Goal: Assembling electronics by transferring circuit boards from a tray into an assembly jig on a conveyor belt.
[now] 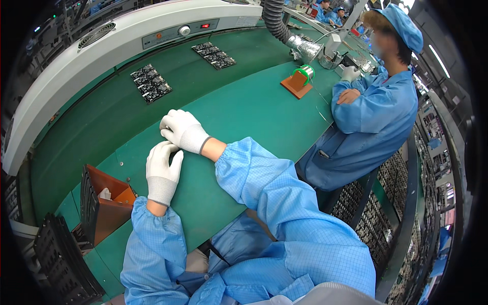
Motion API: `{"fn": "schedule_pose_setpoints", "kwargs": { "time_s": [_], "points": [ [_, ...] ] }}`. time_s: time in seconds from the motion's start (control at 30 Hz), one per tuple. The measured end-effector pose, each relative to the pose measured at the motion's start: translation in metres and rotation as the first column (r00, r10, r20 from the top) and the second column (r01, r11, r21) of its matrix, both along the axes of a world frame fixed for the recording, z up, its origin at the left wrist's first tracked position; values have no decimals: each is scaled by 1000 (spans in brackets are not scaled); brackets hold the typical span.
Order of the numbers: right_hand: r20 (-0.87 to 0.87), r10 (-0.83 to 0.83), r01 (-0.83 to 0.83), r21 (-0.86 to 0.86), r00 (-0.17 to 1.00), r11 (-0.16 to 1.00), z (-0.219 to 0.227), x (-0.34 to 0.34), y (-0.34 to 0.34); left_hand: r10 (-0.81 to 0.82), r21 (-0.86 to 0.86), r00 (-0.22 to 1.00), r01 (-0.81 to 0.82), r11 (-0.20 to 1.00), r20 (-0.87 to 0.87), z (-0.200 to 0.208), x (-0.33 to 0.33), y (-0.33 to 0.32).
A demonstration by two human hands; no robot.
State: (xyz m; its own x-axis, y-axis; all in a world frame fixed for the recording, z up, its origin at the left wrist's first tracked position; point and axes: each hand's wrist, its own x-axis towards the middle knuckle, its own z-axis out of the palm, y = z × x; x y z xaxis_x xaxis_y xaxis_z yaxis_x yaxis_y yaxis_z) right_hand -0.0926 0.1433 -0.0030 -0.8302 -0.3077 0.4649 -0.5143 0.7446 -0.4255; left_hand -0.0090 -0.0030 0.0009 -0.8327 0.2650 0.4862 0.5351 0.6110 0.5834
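My left hand (163, 170), in a white knit glove, rests on the green bench surface (213, 178). Its fingers point away from me, with the thumb apart, and nothing shows in it. Just beyond it and to the right lies my right hand (184, 131), gloved the same way. Its fingers are curled down and closed; their tips are hidden, so whatever may be under them cannot be seen. The two hands nearly touch. Farther off, on the dark green belt, lie a black populated circuit board panel (151, 84) and a second such panel (214, 55), both apart from my hands.
An orange-brown bin (109, 206) stands left of my left hand, near black racks (66, 259). A white machine housing (101, 51) arches over the belt. Right of it are a flexible duct (275, 20), a solder wire spool (306, 73) and a co-worker (376, 101) with folded arms.
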Motion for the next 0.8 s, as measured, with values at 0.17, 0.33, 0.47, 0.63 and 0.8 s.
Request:
{"fn": "schedule_pose_setpoints", "kwargs": {
  "time_s": [0.17, 0.33, 0.47, 0.63, 0.8],
  "points": [
    [-5, -4, 4, -27, 1000, 1000, -2, 0, 2, -10, 17, 1000, 9, 1000, 19, 1, 0, 2],
    [4, 2, -2, -14, 1000, 1000, 0, 1, 0, -9, 24, 999, 8, 1000, 31, 4, 1, 1],
    [32, -3, 3, 7, 999, 1000, 2, 1, 1, -2, 1, 1000, 2, 1000, -3, 1, 1, 2],
    [18, -7, 7, 18, 1000, 1000, 4, 3, 1, -3, 4, 1000, 3, 1000, 7, 1, 1, 2],
    [11, -7, 7, 5, 1000, 1000, 1, 3, 2, -5, 11, 1000, 4, 1000, 27, 0, 1, 3]
  ]
}}
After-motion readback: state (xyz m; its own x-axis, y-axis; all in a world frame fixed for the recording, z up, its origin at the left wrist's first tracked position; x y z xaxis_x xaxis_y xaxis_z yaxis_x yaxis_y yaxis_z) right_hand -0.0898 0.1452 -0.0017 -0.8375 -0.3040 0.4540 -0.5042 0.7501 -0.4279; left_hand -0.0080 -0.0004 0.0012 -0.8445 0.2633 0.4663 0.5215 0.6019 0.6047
